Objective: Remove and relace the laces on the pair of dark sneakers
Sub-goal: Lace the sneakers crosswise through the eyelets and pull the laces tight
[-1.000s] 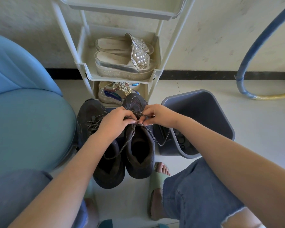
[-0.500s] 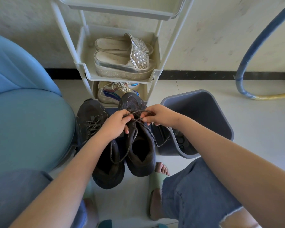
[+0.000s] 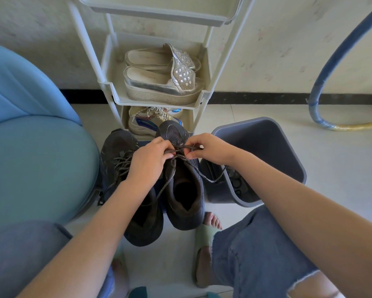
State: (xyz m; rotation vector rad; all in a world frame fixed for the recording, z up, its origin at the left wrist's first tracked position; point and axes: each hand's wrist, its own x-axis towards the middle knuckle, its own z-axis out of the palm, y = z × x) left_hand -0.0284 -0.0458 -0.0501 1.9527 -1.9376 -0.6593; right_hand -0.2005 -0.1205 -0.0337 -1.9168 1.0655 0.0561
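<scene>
Currently: lacing in progress on the right-hand sneaker (image 3: 185, 196), low rows near the toe. Both dark sneakers stand side by side on the floor, toes pointing away toward the shoe rack (image 3: 116, 97), with a blue chair (image 3: 41, 158) to the left and a grey bin (image 3: 288, 147) just right of them.

Grip: left hand (image 3: 150, 162) and right hand (image 3: 210, 150) meet over the far end of the sneaker's throat. Each hand pinches the lace (image 3: 178, 147) between thumb and fingertips, and a short span runs taut between them.

Lace state: one free end trails near-left across the shoe's open collar. The other loops right, sagging beside the bin wall. Upper eyelets look unthreaded, and I cannot make out exactly which eyelet is being worked.

Left-hand sneaker (image 3: 116, 151): laced, crossings visible under the left wrist. Whether it is already relaced or yet untouched cannot be told.

Judgement: roughly the first crossing of this shoe. The next move calls for evening the two ends, then feeding a tip through the next eyelet up, keeping the slack clear of the bin.
</scene>
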